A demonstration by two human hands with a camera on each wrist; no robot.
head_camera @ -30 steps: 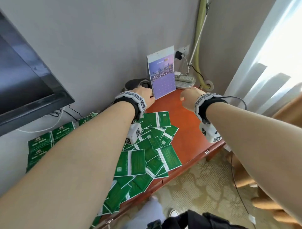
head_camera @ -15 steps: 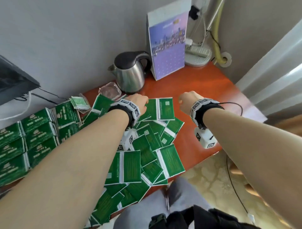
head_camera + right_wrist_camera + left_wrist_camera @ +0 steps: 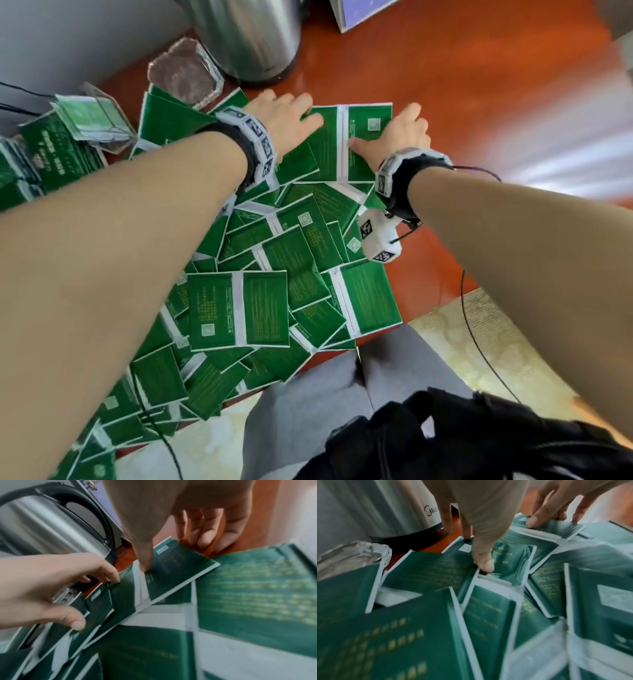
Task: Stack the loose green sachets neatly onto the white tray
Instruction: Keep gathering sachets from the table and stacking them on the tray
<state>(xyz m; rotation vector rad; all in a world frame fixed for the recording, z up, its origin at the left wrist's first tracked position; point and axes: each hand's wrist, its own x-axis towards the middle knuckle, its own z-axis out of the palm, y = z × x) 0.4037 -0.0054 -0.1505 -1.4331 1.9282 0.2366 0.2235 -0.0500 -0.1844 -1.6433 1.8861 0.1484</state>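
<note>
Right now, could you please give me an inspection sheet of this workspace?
Surface: glossy reddish-brown wooden desk, bare at the far right.
Job's things: loose green sachets with white seams in an overlapping pile; stacked green sachets at the left; white tray not seen.
Clutter: stainless steel kettle; crumpled clear wrapper.
Hands: left hand and right hand both touch the far double green sachet, fingers on its edges.
Cables: thin black wire from the right wrist.
Surroundings: grey wall; patterned beige carpet.
</note>
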